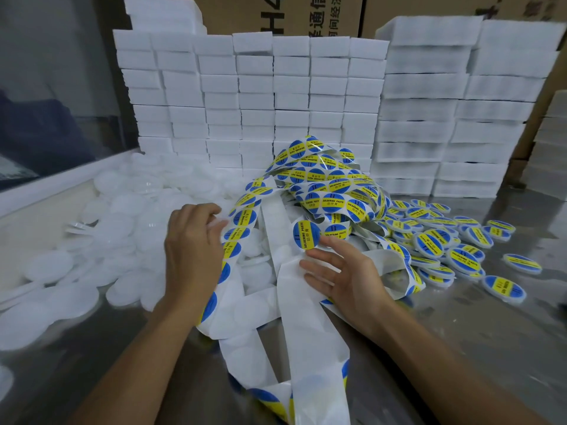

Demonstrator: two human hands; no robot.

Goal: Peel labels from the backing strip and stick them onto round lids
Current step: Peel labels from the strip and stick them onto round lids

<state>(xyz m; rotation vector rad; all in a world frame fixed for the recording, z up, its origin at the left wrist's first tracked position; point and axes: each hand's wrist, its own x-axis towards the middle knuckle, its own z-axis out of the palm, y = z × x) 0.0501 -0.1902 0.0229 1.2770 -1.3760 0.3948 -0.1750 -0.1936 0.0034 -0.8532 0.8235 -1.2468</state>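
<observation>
1. Two bare hands are over the table (pixel 478 320) in the head view, one on each side of a tangled strip (pixel 310 305) of backing paper.
2. Left hand (pixel 191 250) lies on the strip's left run, fingers curled loosely over its edge; whether it actually pinches the paper, I cannot tell.
3. Right hand (pixel 346 277) is spread wide, palm turned inward, fingers relaxed and resting against a bare white stretch of strip.
4. One peeled label (pixel 306 235), blue and yellow, reading "SOLDERING PASTE", stands at the right hand's fingertips, just above the index finger. It seems stuck to a fingertip, though the contact itself is hard to see.
5. More of the strip heaps up behind the hands, still carrying rows of labels, and loops down toward the lower edge with its labels mostly gone.
6. Plain white lids (pixel 92 240) lie piled on the left of the table.
7. Labelled lids (pixel 454 243) lie scattered on the right, well apart from the plain ones.
8. White boxes (pixel 276 96) are stacked like a wall at the back, with brown cartons (pixel 276 13) behind them.
</observation>
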